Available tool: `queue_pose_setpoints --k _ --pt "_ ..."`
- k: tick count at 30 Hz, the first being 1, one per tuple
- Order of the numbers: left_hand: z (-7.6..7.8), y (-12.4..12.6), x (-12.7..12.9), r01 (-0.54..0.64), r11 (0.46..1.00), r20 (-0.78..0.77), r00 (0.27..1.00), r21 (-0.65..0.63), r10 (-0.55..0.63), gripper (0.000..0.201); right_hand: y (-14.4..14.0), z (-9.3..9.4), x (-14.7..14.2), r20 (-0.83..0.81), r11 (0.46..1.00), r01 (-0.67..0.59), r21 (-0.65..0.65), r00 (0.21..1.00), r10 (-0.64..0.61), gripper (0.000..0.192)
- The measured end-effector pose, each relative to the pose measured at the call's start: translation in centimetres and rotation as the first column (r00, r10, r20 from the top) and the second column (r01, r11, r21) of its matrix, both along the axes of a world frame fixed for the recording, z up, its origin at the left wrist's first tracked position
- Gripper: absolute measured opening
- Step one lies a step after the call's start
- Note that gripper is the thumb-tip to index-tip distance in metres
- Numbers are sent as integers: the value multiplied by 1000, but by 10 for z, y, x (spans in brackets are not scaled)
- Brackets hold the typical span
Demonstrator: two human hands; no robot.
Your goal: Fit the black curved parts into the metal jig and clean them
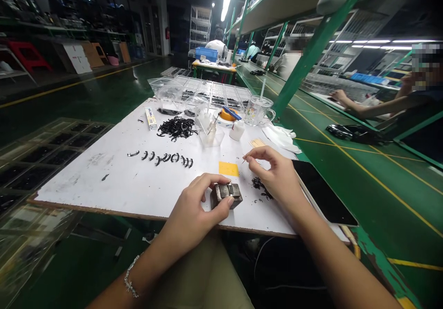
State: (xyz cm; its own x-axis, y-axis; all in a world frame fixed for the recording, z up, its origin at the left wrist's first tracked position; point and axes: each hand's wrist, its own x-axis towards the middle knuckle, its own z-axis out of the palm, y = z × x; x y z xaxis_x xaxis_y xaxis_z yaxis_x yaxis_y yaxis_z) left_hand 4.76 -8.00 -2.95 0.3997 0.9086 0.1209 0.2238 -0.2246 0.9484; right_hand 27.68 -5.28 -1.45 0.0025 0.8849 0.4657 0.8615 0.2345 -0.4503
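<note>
My left hand (194, 206) grips a small metal block (217, 200) near the table's front edge, thumb and fingers on either side. A small dark curved piece (230, 189) sits on top of the block. To the right, my right hand (278, 175) pinches a thin toothpick-like stick (244, 159), its tip pointing down over the table. Just beyond the block lies a yellow square sheet (228, 168). Tiny black parts (258, 183) are scattered under and beside my right hand. Several curved black pieces (166, 158) form a loose row on the left.
Behind stand a heap of black pieces (177, 128), a small white bottle (237, 130), a glass mug (256, 111), a clear compartment tray (214, 89) and wooden sticks (257, 143). A dark-screened tablet (325, 192) lies at right. A co-worker's arm (367, 110) shows beyond the green post (304, 73).
</note>
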Motion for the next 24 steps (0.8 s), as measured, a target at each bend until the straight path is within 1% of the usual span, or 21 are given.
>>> queue_pose_setpoints --k 3,7,11,18,20,22,24 --pt "0 -1 0 -3 1000 -3 1000 13 3 25 -6 -9 -7 -202 998 25 -58 979 -36 12" --pt "1 -2 0 -5 1000 -1 1000 12 5 25 -7 -14 -10 -355 991 28 -130 932 -73 16" --pt "0 -2 -1 -13 1000 -2 1000 16 13 24 -6 -13 -11 -408 983 6 -184 909 -81 16" --pt "-2 -3 0 -22 1000 -5 1000 11 22 24 -7 -12 -11 -411 978 10 -210 906 -98 10" --pt "-2 -4 0 -17 1000 2 1000 12 17 24 -10 -9 -12 -401 978 21 -206 910 -104 9" --pt "-2 -4 -1 -12 1000 13 1000 11 12 24 -16 -5 -16 -431 986 27 -163 897 -96 10" --pt "-2 -5 -1 -11 1000 21 1000 8 11 24 -26 -2 -24 -539 998 10 -64 841 -43 11"
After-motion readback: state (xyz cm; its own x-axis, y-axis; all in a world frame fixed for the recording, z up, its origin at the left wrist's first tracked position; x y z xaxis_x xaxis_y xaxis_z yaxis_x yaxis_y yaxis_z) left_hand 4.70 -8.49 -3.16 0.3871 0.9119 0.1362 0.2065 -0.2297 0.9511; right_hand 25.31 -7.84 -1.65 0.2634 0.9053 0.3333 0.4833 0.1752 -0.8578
